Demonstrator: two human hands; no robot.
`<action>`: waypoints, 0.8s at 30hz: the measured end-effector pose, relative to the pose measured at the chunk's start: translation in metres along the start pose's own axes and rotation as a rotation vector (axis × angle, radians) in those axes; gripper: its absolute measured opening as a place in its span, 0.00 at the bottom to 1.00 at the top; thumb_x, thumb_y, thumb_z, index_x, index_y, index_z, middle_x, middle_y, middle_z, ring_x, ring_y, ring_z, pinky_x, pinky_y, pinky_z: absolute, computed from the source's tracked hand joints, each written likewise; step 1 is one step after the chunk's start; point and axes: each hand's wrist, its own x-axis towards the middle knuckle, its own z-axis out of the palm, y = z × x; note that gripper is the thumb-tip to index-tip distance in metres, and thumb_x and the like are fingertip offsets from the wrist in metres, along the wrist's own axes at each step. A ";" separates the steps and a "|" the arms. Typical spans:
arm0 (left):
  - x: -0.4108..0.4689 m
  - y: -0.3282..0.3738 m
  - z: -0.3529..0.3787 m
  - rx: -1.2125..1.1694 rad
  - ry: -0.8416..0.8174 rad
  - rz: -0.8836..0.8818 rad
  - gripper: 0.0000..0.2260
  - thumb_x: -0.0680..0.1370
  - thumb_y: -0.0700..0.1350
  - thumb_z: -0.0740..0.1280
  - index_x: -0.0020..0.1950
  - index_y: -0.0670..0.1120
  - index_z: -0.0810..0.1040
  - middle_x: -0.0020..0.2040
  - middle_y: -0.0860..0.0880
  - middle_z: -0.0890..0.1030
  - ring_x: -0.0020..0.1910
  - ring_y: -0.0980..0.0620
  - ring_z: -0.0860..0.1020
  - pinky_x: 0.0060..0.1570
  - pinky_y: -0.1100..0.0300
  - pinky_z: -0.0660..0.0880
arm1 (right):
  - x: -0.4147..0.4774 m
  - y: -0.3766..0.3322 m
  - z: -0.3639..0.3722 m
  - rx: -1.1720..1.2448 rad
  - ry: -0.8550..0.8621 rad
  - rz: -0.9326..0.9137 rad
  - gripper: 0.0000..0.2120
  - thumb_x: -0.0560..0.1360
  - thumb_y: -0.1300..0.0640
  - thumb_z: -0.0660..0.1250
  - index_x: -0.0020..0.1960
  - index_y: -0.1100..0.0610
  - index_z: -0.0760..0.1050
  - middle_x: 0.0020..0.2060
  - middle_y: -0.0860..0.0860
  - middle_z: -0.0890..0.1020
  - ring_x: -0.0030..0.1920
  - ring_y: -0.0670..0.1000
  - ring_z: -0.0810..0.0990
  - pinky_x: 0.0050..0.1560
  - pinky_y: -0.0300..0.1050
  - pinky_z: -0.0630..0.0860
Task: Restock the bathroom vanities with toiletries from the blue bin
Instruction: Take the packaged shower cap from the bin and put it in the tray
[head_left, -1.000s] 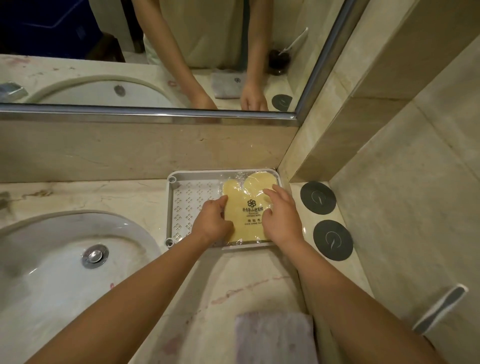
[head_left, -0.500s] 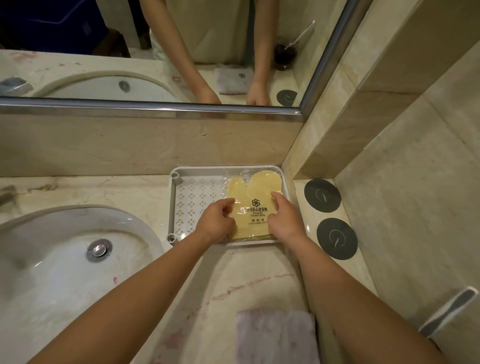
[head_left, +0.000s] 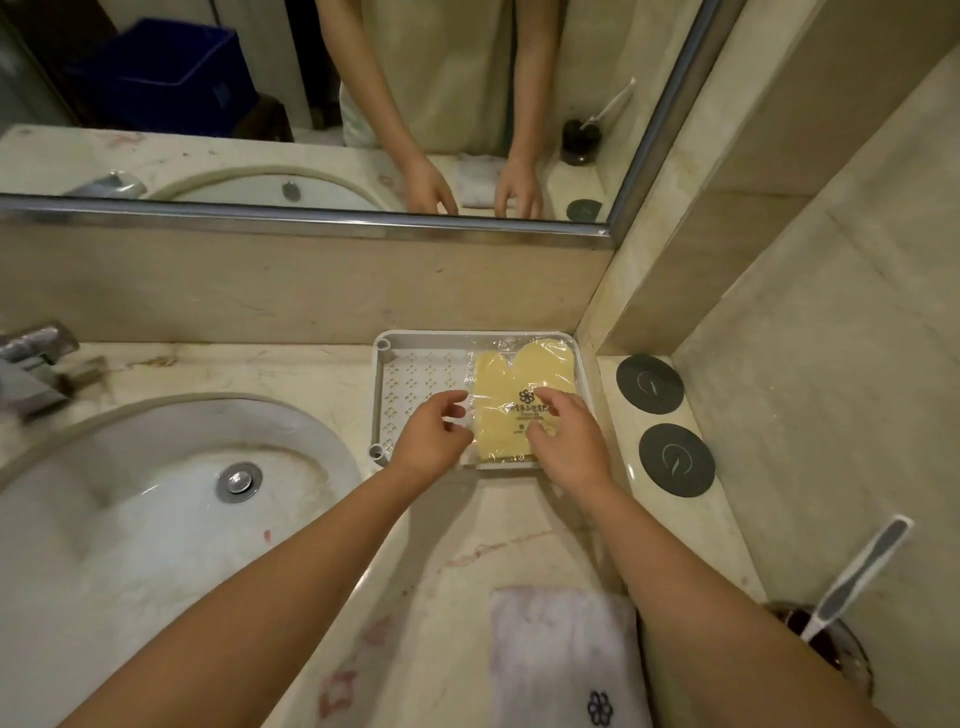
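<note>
A yellow bath mitt in a clear printed packet lies flat in the right half of a white perforated tray, which sits on the marble counter against the back wall. My left hand hovers at the packet's left edge with its fingers spread and loosely bent. My right hand is over the packet's near right part, fingertips touching the wrap. Neither hand grips anything. The blue bin shows only as a reflection in the mirror.
A sink basin with its drain fills the left, and a tap stands at its far left. Two dark round coasters lie right of the tray. A folded towel and a cup with a toothbrush are near me.
Both hands have eased off the packet: the fingers that pressed its sides now hang loose and spread. The packet stays in the tray's right half.
</note>
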 end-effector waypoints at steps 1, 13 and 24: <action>-0.006 -0.001 -0.005 0.011 0.010 0.005 0.23 0.76 0.35 0.64 0.71 0.45 0.70 0.56 0.49 0.75 0.48 0.49 0.78 0.48 0.52 0.78 | -0.007 -0.005 0.001 -0.015 -0.009 -0.021 0.21 0.76 0.60 0.65 0.68 0.51 0.73 0.65 0.47 0.74 0.63 0.49 0.74 0.61 0.44 0.72; -0.103 -0.034 -0.087 0.246 0.116 0.032 0.24 0.75 0.43 0.68 0.70 0.49 0.69 0.55 0.53 0.76 0.52 0.53 0.77 0.56 0.52 0.77 | -0.078 -0.082 0.035 -0.283 -0.279 -0.244 0.29 0.76 0.54 0.65 0.76 0.51 0.63 0.73 0.50 0.66 0.72 0.52 0.64 0.70 0.50 0.66; -0.269 -0.100 -0.202 0.453 0.389 -0.069 0.25 0.75 0.50 0.69 0.71 0.52 0.68 0.65 0.52 0.74 0.62 0.53 0.74 0.59 0.54 0.73 | -0.199 -0.179 0.111 -0.382 -0.474 -0.545 0.32 0.75 0.49 0.64 0.77 0.50 0.59 0.74 0.50 0.66 0.72 0.52 0.66 0.67 0.48 0.69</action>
